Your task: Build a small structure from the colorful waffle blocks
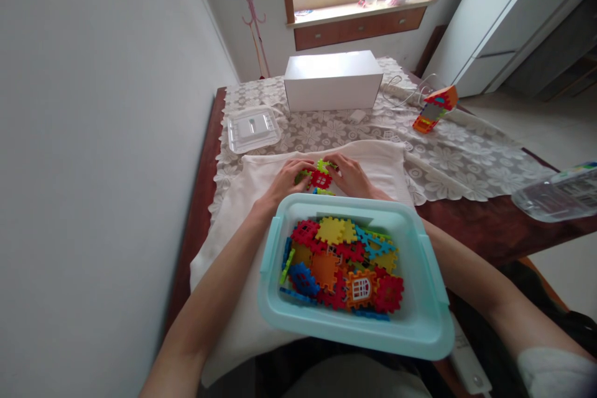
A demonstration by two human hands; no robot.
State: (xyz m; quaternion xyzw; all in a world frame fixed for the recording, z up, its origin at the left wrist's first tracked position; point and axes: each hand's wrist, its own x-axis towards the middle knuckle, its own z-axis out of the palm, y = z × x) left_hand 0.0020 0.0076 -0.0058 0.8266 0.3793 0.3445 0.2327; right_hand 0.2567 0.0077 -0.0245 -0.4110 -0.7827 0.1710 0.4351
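Beyond the light-blue bin, both my hands close in on a small group of interlocking plastic building pieces over the white cloth (373, 165). My left hand (290, 181) grips a green piece at the group's left side, its fingers curled. On the other side my right hand (349, 175) has its fingers bent around a yellow-green piece (323, 166). Between them sits a red window piece (321, 180), with a bit of blue and yellow below it. The bin (420, 298) stands nearest me, holding several notched pieces in red, yellow, orange, blue and green.
A white box (333, 81) stands at the table's back. Left of it lies a clear plastic lid (254, 129). A built house-like model (435, 109) stands at the back right, near a cable. A clear plastic container (555, 193) is at the right edge.
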